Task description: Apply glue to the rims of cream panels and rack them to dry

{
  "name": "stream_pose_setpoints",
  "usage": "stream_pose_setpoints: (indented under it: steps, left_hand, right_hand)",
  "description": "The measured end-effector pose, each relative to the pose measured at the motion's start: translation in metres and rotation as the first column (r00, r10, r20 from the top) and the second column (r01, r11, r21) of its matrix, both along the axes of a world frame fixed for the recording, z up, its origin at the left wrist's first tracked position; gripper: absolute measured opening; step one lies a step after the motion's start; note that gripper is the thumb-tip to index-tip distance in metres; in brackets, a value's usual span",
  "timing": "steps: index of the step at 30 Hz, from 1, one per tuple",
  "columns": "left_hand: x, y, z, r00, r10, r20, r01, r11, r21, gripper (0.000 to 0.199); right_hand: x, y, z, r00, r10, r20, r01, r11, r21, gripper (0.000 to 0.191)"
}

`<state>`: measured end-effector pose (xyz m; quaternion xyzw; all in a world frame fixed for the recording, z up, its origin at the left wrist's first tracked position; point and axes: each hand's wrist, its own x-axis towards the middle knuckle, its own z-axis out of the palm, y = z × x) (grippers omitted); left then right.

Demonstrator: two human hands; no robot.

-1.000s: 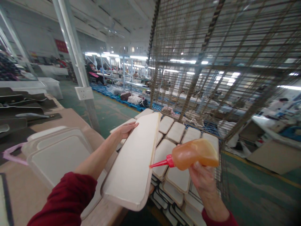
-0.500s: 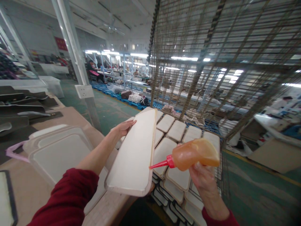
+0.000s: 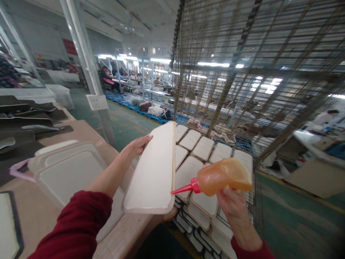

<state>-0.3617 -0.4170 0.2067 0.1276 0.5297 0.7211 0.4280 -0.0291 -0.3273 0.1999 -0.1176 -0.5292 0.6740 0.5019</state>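
My left hand [image 3: 141,144] grips the far left edge of a white panel [image 3: 151,176] with rounded corners and a pale rim, holding it tilted; the fingers behind it are hidden. In my right hand [image 3: 234,201] is a squeeze bottle [image 3: 222,176] of amber liquid, probably glue, lying nearly level. Its red nozzle [image 3: 184,188] points left, and the tip touches or almost touches the panel's right edge near the lower corner. A thin yellowish line runs along that edge.
Similar panels [image 3: 203,147] lie in rows on a wire rack [image 3: 215,111] to the right. More white panels [image 3: 72,172] are stacked on the wooden table [image 3: 86,135] at left. A metal post [image 3: 88,64] with a socket box [image 3: 97,103] stands behind the table.
The panel has turned slightly and its lower end has risen, so the nozzle tip now sits nearer the lower corner. The bottle and right hand have barely moved.
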Motion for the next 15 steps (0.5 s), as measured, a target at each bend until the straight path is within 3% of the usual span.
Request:
stream_pose_setpoints:
  steps: [15]
  left_hand:
    - [-0.019, -0.016, -0.013, 0.999, 0.054, -0.009, -0.054, 0.999, -0.008, 0.034]
  right_hand:
    - [-0.002, 0.002, -0.004, 0.997, -0.055, -0.055, 0.054, 0.998, -0.014, 0.04]
